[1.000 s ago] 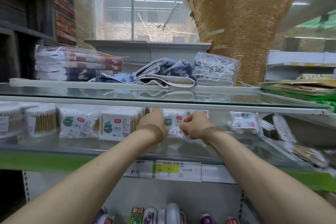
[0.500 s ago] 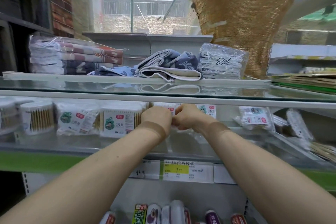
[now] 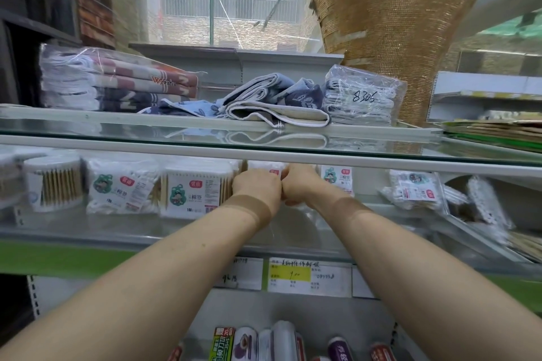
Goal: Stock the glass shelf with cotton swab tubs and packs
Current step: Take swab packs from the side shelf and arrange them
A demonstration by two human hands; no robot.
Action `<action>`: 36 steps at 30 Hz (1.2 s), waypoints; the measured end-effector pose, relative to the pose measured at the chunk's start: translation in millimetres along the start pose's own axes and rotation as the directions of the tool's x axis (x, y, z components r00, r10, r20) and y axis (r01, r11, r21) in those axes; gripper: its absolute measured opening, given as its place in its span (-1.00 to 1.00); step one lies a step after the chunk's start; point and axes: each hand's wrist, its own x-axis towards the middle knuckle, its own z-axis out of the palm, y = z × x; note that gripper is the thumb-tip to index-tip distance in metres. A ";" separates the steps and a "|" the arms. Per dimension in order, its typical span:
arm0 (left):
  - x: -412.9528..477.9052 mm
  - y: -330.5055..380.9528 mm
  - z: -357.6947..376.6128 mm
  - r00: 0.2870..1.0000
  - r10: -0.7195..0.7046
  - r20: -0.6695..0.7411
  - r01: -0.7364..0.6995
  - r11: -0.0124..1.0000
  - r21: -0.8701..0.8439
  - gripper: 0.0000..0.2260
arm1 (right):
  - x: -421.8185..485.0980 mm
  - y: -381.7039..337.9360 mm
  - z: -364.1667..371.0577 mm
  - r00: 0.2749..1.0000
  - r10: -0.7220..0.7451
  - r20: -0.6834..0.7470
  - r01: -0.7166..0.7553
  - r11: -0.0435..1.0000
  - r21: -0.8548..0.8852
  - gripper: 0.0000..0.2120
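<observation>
Fingers of left hand (image 3: 256, 189) and right hand (image 3: 299, 184) are hidden against swab pack (image 3: 265, 167).

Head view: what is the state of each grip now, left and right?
Left grip: closed, holds the cotton swab pack.
Right grip: closed on the same pack; fingertips hidden.

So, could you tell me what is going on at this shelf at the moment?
A person is stocking the glass shelf with cotton swabs. The left hand and right hand, knuckles together, grip a swab pack; only its white top shows above them. It sits between a swab box on the left and a second pack on the right. A round tub and a bagged pack stand further left; loose packs lie to the right.
</observation>
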 end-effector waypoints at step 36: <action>-16.2 118.0 -28.6 0.977 0.144 -0.159 -0.149 0.988 -0.025 -0.81 | -92.3 138.1 -130.6 0.958 0.016 -0.285 -0.149 0.879 -0.452 -0.63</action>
